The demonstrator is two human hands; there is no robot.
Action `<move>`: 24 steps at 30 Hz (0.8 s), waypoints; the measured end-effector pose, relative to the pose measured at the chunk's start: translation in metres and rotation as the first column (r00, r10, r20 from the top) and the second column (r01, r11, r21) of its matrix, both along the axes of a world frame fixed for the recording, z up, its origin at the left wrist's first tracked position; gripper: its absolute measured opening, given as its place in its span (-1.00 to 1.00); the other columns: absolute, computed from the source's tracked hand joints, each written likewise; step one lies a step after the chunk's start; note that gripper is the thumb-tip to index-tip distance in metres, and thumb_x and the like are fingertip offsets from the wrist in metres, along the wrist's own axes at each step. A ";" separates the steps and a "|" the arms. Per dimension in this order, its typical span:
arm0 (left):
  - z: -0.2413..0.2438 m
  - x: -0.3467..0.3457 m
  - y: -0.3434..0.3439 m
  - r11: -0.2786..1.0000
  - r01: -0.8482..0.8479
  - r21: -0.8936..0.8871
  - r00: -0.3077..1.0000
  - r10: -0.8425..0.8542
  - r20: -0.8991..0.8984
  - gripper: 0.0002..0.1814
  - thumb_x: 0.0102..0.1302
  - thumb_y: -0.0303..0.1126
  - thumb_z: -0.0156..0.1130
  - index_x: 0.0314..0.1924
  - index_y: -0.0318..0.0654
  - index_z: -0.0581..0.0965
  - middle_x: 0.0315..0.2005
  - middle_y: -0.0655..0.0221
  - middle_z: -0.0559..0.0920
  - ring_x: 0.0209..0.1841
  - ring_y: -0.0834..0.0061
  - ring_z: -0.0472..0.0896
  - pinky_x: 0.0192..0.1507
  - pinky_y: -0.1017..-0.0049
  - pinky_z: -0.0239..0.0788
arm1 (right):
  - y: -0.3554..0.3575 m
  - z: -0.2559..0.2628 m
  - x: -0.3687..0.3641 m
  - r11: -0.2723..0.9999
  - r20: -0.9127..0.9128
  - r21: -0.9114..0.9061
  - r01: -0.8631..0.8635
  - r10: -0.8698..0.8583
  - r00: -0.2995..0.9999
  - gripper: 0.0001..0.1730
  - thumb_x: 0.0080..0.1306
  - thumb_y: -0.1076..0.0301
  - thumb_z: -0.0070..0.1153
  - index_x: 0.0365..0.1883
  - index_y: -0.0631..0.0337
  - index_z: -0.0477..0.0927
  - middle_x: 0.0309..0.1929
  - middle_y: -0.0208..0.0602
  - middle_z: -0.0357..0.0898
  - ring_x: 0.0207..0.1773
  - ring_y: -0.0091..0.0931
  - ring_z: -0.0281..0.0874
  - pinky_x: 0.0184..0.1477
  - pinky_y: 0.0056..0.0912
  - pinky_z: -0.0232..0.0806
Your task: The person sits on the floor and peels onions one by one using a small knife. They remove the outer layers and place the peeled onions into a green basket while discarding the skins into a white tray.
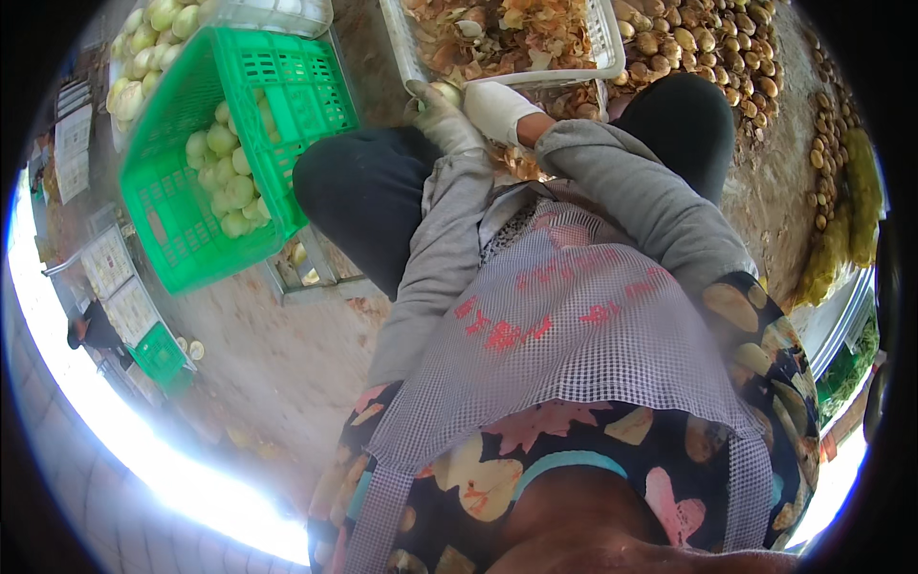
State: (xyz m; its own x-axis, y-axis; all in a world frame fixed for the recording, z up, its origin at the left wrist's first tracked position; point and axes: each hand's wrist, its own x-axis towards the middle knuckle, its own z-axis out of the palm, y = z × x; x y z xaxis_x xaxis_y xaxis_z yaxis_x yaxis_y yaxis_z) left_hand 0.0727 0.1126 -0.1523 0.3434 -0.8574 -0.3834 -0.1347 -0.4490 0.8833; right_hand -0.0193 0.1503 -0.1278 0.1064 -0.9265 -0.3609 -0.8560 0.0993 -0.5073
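Observation:
My left hand (446, 118), in a pale, dirty work glove, has its fingers around a pale onion (448, 93) near the top centre. Close on its right is my right hand (500, 111) in a whiter glove; its fingertips are hidden, so whether it grips anything does not show. Both hands are between my knees, at the near edge of a white plastic crate (552, 74) holding loose onion skins (527, 32). To the left, a green plastic crate (172, 251) holds several peeled onions (229, 176).
Unpeeled onions (706, 43) are heaped on the floor at upper right. More peeled onions (150, 46) lie at upper left. A metal frame (326, 287) stands below the green crate. Yellow mesh sacks (835, 244) are at far right; a person (100, 326) is far left.

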 end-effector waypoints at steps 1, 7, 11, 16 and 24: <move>-0.001 -0.001 0.001 1.000 0.004 -0.011 1.000 -0.004 0.001 -0.11 0.33 0.38 0.04 0.09 -0.48 0.43 -0.17 -0.04 0.66 -0.13 0.10 0.67 -0.05 0.29 0.53 | -0.004 0.002 0.003 0.997 0.022 0.028 0.069 -0.070 0.997 -0.69 0.30 0.31 0.00 -0.23 0.29 0.74 -0.22 0.11 0.70 -0.12 -0.11 0.70 -0.07 -0.16 0.50; 0.000 -0.006 0.005 0.989 -0.051 -0.136 0.992 0.034 -0.125 -0.27 0.36 0.24 0.15 -0.09 -0.48 0.48 -0.27 0.12 0.62 -0.31 0.31 0.60 -0.29 0.35 0.50 | -0.022 0.003 0.002 0.973 -0.111 0.088 -0.215 0.224 0.968 -0.70 0.31 0.24 0.05 -0.15 0.11 0.76 -0.16 -0.04 0.72 -0.05 -0.19 0.70 -0.04 -0.23 0.51; -0.011 0.012 -0.009 0.991 0.041 -0.125 0.994 -0.053 -0.100 -0.13 0.31 0.31 0.16 0.15 -0.50 0.38 -0.11 -0.05 0.62 -0.18 0.16 0.65 -0.14 0.27 0.56 | -0.026 -0.033 0.021 0.984 -0.176 -0.030 -0.173 0.165 0.971 -0.74 0.30 0.27 0.08 -0.15 -0.01 0.78 -0.15 -0.12 0.73 -0.07 -0.23 0.71 -0.06 -0.24 0.52; 0.004 0.005 -0.017 0.974 0.164 -0.157 0.889 -0.215 -0.405 -0.18 0.32 0.27 0.19 0.18 -0.41 0.39 -0.08 0.15 0.60 -0.19 0.30 0.61 -0.10 0.34 0.52 | -0.025 -0.086 -0.007 0.935 -0.190 -0.233 -0.266 0.224 0.956 -0.73 0.29 0.32 0.06 -0.18 0.09 0.77 -0.27 -0.13 0.72 -0.17 -0.19 0.71 -0.16 -0.20 0.51; 0.037 -0.001 -0.012 0.990 0.136 -0.045 0.658 -0.125 -0.743 -0.22 0.17 0.44 0.18 0.14 0.00 0.51 0.03 0.34 0.58 0.04 0.28 0.55 0.07 0.13 0.42 | -0.004 0.015 -0.041 0.788 0.722 0.418 0.452 -0.590 0.362 -0.63 0.45 0.10 0.04 -0.33 0.17 0.71 -0.56 -0.28 0.62 -0.52 -0.43 0.60 -0.42 -0.34 0.42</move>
